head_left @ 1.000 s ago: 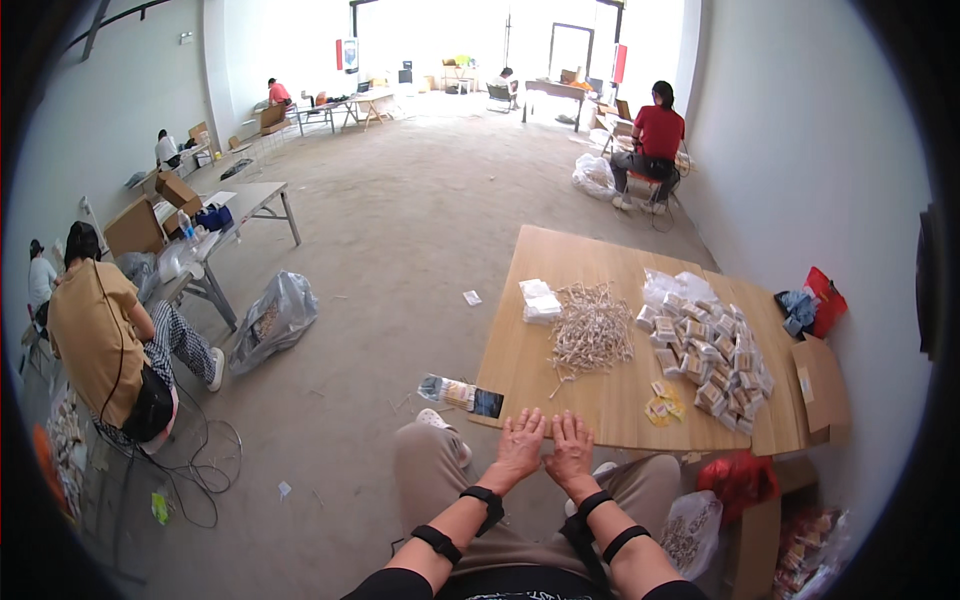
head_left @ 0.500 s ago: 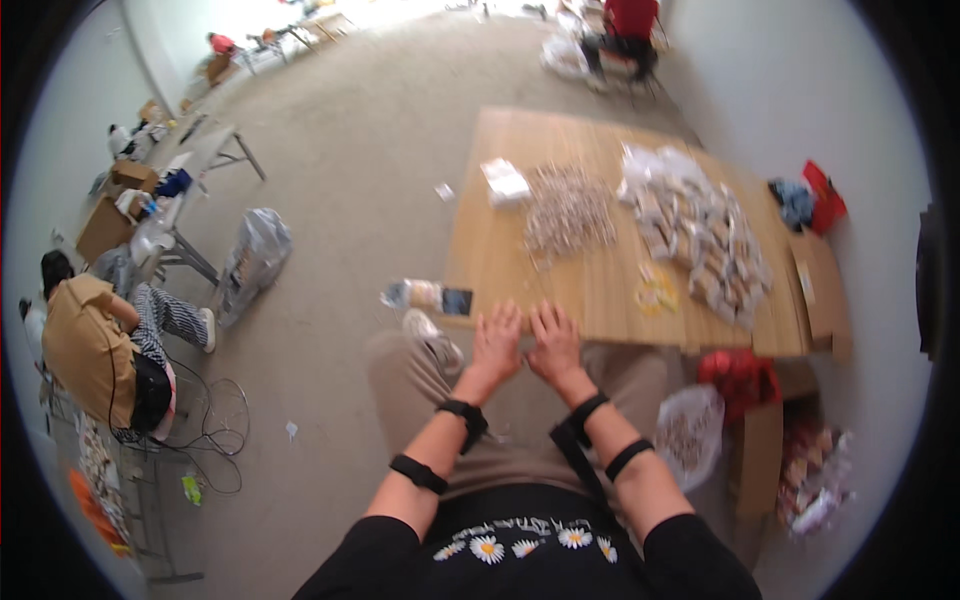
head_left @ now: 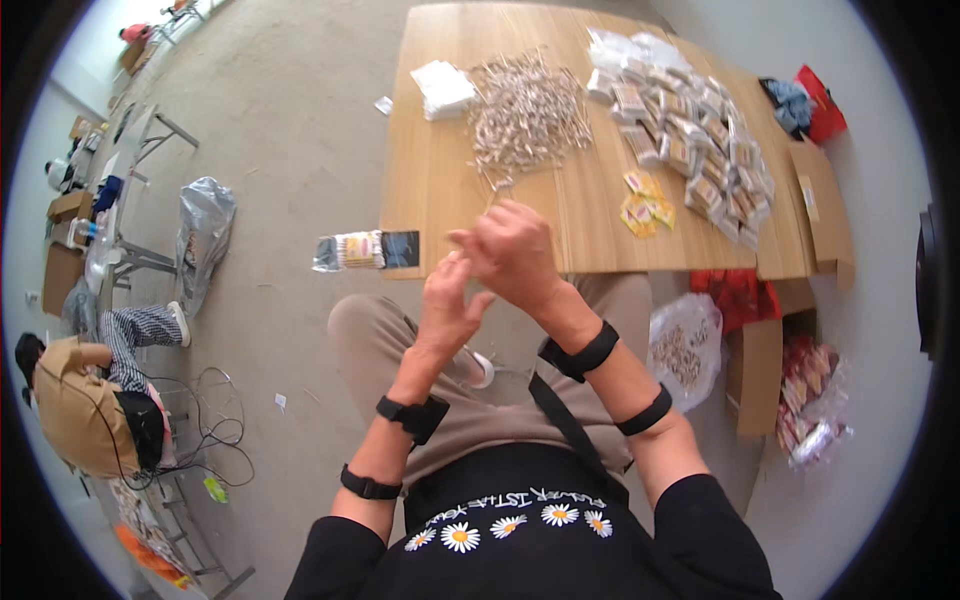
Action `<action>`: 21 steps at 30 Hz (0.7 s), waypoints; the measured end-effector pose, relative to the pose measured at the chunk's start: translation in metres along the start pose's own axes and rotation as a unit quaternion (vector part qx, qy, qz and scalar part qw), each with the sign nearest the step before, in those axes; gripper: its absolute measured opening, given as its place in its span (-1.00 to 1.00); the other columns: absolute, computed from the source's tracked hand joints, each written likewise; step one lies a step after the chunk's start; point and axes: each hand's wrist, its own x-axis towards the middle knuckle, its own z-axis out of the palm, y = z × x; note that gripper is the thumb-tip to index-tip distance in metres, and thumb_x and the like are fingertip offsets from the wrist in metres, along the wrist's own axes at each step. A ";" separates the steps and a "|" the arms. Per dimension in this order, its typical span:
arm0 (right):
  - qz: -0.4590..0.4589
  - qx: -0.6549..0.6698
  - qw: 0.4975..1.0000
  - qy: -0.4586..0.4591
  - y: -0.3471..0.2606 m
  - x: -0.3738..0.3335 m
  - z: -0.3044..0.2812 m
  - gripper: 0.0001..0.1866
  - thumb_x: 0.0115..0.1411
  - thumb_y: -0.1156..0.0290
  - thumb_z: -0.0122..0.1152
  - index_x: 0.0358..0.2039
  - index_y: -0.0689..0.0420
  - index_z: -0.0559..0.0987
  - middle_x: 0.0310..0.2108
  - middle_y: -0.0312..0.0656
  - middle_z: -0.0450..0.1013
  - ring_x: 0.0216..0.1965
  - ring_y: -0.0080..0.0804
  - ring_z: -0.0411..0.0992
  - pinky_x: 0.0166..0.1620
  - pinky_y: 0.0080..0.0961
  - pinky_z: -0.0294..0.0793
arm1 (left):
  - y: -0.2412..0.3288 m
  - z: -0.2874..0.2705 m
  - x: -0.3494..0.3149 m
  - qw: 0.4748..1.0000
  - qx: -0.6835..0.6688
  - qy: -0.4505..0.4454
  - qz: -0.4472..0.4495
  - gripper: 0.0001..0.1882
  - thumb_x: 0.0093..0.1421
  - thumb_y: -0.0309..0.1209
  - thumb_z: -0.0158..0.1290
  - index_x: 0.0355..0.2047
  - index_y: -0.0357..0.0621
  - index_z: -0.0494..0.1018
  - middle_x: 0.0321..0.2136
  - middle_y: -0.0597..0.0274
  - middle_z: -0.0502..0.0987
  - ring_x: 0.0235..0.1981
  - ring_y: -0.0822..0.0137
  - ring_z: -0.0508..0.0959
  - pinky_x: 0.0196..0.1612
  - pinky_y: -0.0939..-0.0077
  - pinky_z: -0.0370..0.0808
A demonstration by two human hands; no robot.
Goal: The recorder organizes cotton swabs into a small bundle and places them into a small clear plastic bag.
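My hands meet in front of the table's near edge. My right hand (head_left: 515, 255) is curled closed above the fingertips of my left hand (head_left: 447, 305); anything inside it is hidden. My left hand has its thumb spread away from its bent fingers, and I see no object in it. Beyond them, a heap of thin sticks with pale ends, which look like cotton swabs (head_left: 528, 108), lies on the wooden table (head_left: 560, 225). A clear packet of cotton swabs (head_left: 360, 250) with a dark end overhangs the table's left edge. White sheets or bags (head_left: 443, 90) are stacked left of the heap.
Many filled packets (head_left: 700, 145) cover the table's right side, beside yellow cards (head_left: 648, 205). A plastic bag of sticks (head_left: 685, 350) and a cardboard box (head_left: 755, 375) stand at lower right. Another person (head_left: 85, 405) sits at left, near cables (head_left: 205, 440) on the floor.
My hands have lifted off the table edge and come together, the right one curling closed above the left. The view has shifted, so the table sits higher in the picture.
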 end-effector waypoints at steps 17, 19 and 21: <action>-0.194 0.097 0.975 -0.052 -0.080 -0.027 -0.017 -0.79 -0.10 0.30 0.23 -0.73 0.07 0.43 -0.65 -0.24 0.36 -0.48 -0.31 0.40 -0.36 -0.35 0.39 | 0.175 -0.038 0.013 0.523 0.611 0.404 -0.436 -0.75 -0.06 -0.41 -0.04 -0.77 -0.01 0.15 -0.72 0.40 0.29 -0.68 0.30 0.39 -0.65 0.38 0.30; -0.191 0.102 0.975 -0.055 -0.078 -0.031 -0.020 -0.81 -0.11 0.30 0.22 -0.72 0.07 0.44 -0.64 -0.24 0.37 -0.47 -0.30 0.42 -0.35 -0.34 0.40 | 0.176 -0.036 0.013 0.523 0.611 0.412 -0.428 -0.76 -0.06 -0.41 -0.03 -0.77 -0.01 0.17 -0.72 0.39 0.30 -0.67 0.29 0.40 -0.65 0.38 0.31; -0.189 0.107 0.974 -0.056 -0.075 -0.032 -0.023 -0.83 -0.12 0.31 0.21 -0.71 0.08 0.46 -0.63 -0.23 0.39 -0.45 -0.29 0.43 -0.33 -0.34 0.41 | 0.177 -0.034 0.015 0.536 0.602 0.417 -0.421 -0.73 -0.05 -0.42 -0.03 -0.78 -0.01 0.14 -0.72 0.39 0.28 -0.67 0.27 0.40 -0.65 0.35 0.30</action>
